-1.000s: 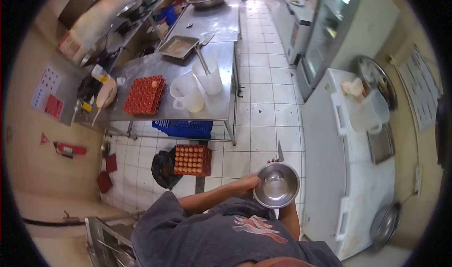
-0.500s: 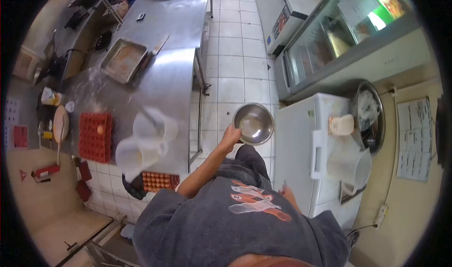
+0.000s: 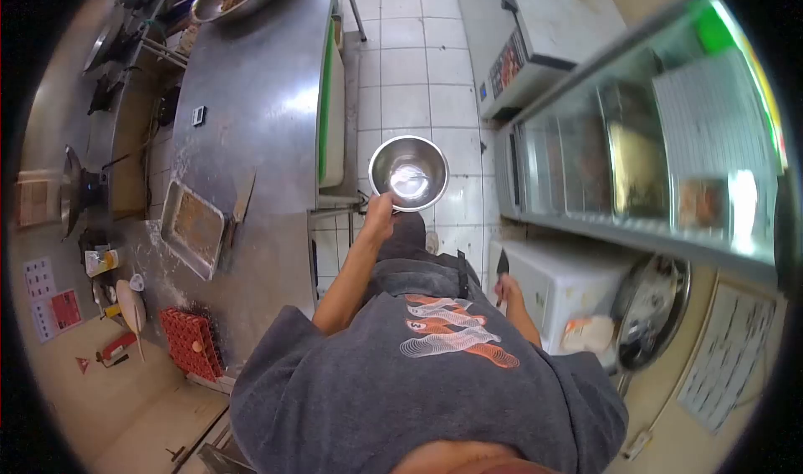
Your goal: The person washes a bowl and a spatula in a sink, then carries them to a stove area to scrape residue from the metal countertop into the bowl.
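Near the frame's centre, our left hand (image 3: 381, 215) clasps the bowl (image 3: 408, 173), best carried level, while our right hand (image 3: 508, 291), apart, grips a knife (image 3: 503, 263).

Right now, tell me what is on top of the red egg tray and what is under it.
One egg sits on the red egg tray. The steel table shows beside it, but the patch directly beneath is covered.
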Demonstrator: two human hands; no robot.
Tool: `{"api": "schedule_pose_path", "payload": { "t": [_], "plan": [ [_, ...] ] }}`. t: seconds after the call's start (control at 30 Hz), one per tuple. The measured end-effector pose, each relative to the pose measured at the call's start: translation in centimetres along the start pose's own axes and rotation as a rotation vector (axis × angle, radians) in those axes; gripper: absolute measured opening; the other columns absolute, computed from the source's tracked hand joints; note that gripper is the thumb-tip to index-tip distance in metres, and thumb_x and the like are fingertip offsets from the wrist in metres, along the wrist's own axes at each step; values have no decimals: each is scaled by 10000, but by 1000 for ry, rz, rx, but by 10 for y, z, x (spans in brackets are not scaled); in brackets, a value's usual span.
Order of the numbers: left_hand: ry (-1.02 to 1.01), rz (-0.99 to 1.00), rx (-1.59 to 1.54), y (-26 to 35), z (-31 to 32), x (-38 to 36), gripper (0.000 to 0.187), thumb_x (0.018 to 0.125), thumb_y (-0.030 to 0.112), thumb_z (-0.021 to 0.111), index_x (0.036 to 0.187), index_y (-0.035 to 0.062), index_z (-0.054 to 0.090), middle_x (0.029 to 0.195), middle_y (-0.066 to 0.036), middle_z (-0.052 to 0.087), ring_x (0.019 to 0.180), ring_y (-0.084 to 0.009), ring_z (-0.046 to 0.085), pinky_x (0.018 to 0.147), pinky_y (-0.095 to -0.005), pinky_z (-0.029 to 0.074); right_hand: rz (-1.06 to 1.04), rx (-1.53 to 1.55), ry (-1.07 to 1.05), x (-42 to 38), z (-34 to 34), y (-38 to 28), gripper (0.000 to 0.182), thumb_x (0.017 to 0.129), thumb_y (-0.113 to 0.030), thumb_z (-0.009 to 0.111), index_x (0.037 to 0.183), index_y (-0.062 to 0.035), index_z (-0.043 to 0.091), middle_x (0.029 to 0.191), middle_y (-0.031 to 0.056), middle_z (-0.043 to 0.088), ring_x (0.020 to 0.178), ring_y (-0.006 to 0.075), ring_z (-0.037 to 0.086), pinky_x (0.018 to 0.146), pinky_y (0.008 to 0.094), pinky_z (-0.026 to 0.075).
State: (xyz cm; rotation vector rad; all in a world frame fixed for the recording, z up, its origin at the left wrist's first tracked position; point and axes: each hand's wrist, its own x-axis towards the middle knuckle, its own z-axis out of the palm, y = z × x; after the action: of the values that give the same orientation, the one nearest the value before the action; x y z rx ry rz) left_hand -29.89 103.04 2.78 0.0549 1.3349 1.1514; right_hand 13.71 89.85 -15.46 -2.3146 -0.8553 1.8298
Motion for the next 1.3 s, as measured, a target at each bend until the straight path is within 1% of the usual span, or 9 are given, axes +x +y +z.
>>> {"api": "schedule_pose_path", "payload": {
  "t": [0.13,0.23,0.3,0.5,0.73,0.8,1.03,1.13,1.3],
  "plan": [
    [87,27,-69,61,22,94,161,715,16,480,831,-66,555,811,-139,574,727,-229,595,617,-385,532,43,-15,33,95,-2,-284,291,804,-198,514,581,-14,544,566,107,541,536,215,551,463,364,446],
    [71,23,-101,116,52,176,295,685,31,472,969,-38,514,866,-124,577,716,-225,595,584,-354,508,-355,201,52,144,-3,-413,157,817,-159,544,909,-32,542,632,53,554,456,124,491,380,261,362],
    [-24,56,-103,163,78,227,324,685,30,468,999,-44,502,897,-136,572,758,-236,604,625,-373,529,-220,92,-47,154,-15,-493,274,879,-297,548,958,-37,512,696,71,585,457,92,471,365,234,337],
    [-54,16,-102,305,176,359,337,695,-5,451,1020,-84,490,918,-154,571,842,-266,598,791,-455,528,-96,144,52,152,-31,-603,221,877,-278,562,897,-60,530,628,33,577,407,69,408,333,213,286],
    [-45,-57,-99,434,262,506,295,778,13,451,1050,-101,475,991,-188,557,947,-297,578,840,-501,508,-390,45,123,253,-38,-814,151,831,-128,558,944,-28,552,622,25,557,449,59,435,367,212,312],
    [0,-87,-128,477,283,554,305,832,48,427,1102,-94,452,1040,-198,552,985,-307,572,844,-512,503,-585,-180,202,315,-30,-896,230,835,-143,554,1018,-6,528,626,35,555,441,62,423,369,211,314],
    [45,-52,-296,614,332,671,400,982,266,298,1271,-5,358,1243,-180,472,1114,-326,511,886,-540,465,-539,-2,-301,250,33,-1291,279,917,-263,517,1131,-85,496,595,7,495,433,59,400,385,223,309],
    [49,7,-405,672,340,742,432,982,317,300,1291,19,348,1269,-170,457,1143,-326,491,894,-551,451,-1002,-255,-177,305,83,-1377,322,879,-285,551,1121,-84,480,658,117,584,450,188,491,446,351,397],
    [-55,6,-502,793,361,849,475,985,367,230,1325,44,308,1315,-186,416,1176,-334,464,920,-515,450,-1241,-393,-123,341,141,-1512,337,844,-217,614,1109,-76,460,544,102,552,475,186,541,453,341,384]
  ]
}}
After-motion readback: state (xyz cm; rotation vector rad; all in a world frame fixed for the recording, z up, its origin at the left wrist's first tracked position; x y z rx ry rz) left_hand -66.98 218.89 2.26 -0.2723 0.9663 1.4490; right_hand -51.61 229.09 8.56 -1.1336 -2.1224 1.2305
